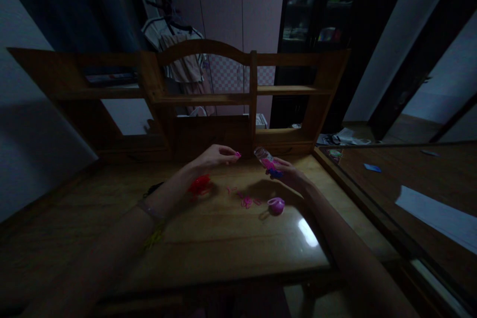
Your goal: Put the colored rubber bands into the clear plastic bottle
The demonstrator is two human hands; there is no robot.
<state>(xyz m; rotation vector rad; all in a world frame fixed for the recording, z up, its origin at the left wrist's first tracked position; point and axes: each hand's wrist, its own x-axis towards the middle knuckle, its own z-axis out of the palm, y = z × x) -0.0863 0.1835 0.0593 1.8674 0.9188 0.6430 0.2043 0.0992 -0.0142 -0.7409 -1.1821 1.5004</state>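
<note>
My right hand [288,173] grips a small clear bottle [264,157] with pink contents, tilted with its open mouth toward the left. My left hand [218,155] hovers just left of the bottle mouth, its fingertips pinched on a tiny pink band [238,155]. Below the hands, several loose pink bands [246,200] lie scattered on the wooden desk [223,238]. A purple bottle cap [276,205] rests beside them, and a red clump [199,185] sits by my left forearm.
A wooden shelf unit [208,94] stands at the back of the desk. To the right a second dark tabletop [410,184] carries a blue card [372,167] and white paper [436,214]. The room is dim; a dark cabinet [316,20] stands behind.
</note>
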